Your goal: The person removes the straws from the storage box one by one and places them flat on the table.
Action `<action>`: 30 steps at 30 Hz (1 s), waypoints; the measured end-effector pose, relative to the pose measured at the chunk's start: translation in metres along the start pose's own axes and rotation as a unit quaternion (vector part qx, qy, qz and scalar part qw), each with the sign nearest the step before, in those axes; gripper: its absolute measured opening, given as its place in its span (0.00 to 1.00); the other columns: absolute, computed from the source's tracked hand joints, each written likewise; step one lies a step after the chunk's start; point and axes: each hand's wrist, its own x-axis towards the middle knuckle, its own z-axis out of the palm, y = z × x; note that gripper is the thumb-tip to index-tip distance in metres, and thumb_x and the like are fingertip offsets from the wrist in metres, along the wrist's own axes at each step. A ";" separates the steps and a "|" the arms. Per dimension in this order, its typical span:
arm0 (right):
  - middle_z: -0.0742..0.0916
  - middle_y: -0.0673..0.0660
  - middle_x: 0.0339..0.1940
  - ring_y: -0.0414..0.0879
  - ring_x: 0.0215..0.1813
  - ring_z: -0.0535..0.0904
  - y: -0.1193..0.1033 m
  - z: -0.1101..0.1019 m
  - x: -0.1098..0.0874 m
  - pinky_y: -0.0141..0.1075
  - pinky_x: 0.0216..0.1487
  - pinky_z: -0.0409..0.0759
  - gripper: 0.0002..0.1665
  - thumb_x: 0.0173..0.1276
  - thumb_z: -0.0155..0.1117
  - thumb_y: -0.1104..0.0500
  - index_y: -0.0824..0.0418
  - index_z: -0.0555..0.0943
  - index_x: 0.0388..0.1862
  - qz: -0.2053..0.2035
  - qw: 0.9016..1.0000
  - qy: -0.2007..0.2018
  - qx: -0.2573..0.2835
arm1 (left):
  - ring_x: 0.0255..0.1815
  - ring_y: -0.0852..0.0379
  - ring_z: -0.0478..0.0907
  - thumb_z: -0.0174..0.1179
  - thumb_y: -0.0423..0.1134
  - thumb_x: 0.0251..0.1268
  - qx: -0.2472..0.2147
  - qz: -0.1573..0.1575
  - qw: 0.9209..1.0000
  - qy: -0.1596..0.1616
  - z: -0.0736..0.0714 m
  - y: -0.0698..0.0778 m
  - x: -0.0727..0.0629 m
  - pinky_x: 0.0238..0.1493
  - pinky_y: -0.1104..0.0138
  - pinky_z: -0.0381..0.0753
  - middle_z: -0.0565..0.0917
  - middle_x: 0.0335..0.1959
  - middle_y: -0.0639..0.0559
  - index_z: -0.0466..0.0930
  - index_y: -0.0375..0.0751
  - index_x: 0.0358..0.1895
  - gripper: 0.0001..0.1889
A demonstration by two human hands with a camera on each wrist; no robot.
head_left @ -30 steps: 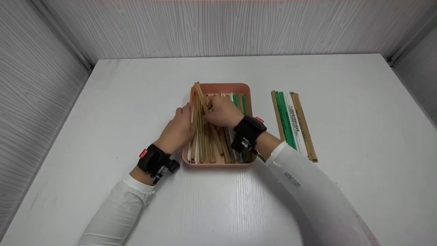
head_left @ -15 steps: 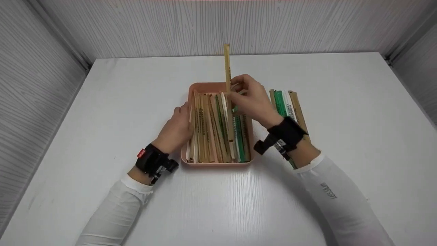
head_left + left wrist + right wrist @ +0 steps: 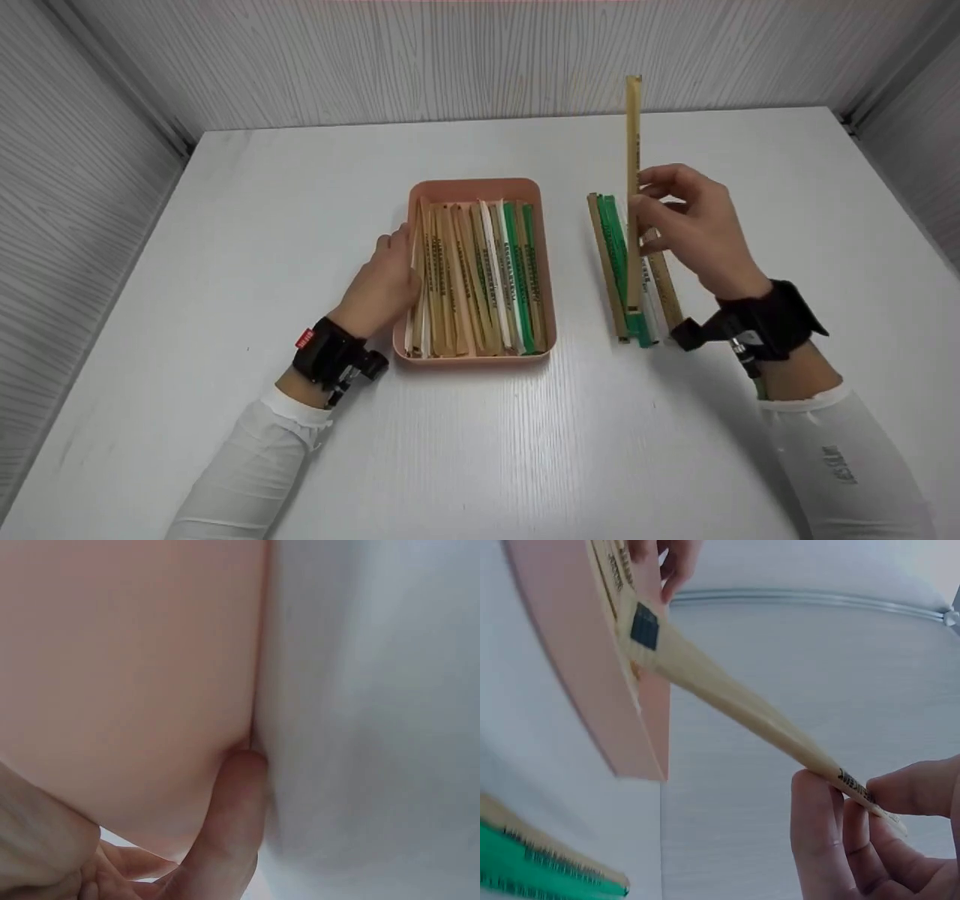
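My right hand [image 3: 697, 225] pinches a brown paper-wrapped straw [image 3: 634, 150] between thumb and fingers. Held nearly upright in the head view, it overlaps a small group of straws on the table. In the right wrist view the wrapped straw [image 3: 735, 701] slants up, its flat end with a dark printed block nearest the camera. My left hand [image 3: 380, 289] holds the left side of a pink tray [image 3: 474, 361]; in the left wrist view one fingertip presses where the tray wall [image 3: 135, 667] meets the table. Several brown, white and green wrapped straws [image 3: 457, 285] lie lengthwise in the tray.
Right of the tray, a row of brown, green and white straws [image 3: 607, 262] lies on the white table [image 3: 480, 450], partly hidden behind the held one. Pale wood-grain panels [image 3: 480, 60] stand at the back and both sides.
My right hand has lifted the brown straw out of the tray, turned it upright and carried it right, over the group on the table. The left hand stays at the tray.
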 end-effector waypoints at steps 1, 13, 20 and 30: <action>0.81 0.57 0.45 0.45 0.37 0.86 0.004 -0.006 -0.001 0.36 0.34 0.88 0.21 0.78 0.63 0.56 0.66 0.78 0.63 0.007 1.000 0.005 -0.013 | 0.55 0.32 0.76 0.44 0.30 0.75 -0.001 0.000 1.000 0.000 0.000 0.000 0.000 0.58 0.44 0.79 0.62 0.71 0.22 0.41 0.25 0.82 0.37; 0.82 0.63 0.48 0.42 0.36 0.87 0.060 -0.060 -0.003 0.38 0.36 0.88 0.26 0.78 0.62 0.54 0.69 0.77 0.66 0.148 0.973 -0.073 -0.163 | 0.53 0.33 0.77 0.45 0.29 0.75 0.000 0.005 1.000 0.004 0.000 0.000 0.000 0.58 0.45 0.79 0.62 0.70 0.21 0.41 0.24 0.82 0.37; 0.84 0.69 0.49 0.46 0.32 0.88 0.076 -0.057 0.004 0.38 0.34 0.87 0.27 0.77 0.61 0.57 0.73 0.76 0.67 0.183 0.957 -0.102 -0.202 | 0.49 0.34 0.78 0.43 0.29 0.74 0.013 0.018 1.000 0.013 0.002 -0.001 -0.002 0.52 0.46 0.81 0.63 0.69 0.20 0.42 0.22 0.81 0.36; 0.85 0.70 0.49 0.45 0.31 0.88 0.080 -0.050 0.001 0.36 0.32 0.86 0.25 0.76 0.59 0.60 0.75 0.77 0.65 0.188 0.949 -0.122 -0.224 | 0.50 0.32 0.78 0.44 0.29 0.75 0.014 0.018 1.000 0.016 0.001 -0.001 -0.001 0.55 0.45 0.80 0.64 0.69 0.20 0.43 0.21 0.81 0.35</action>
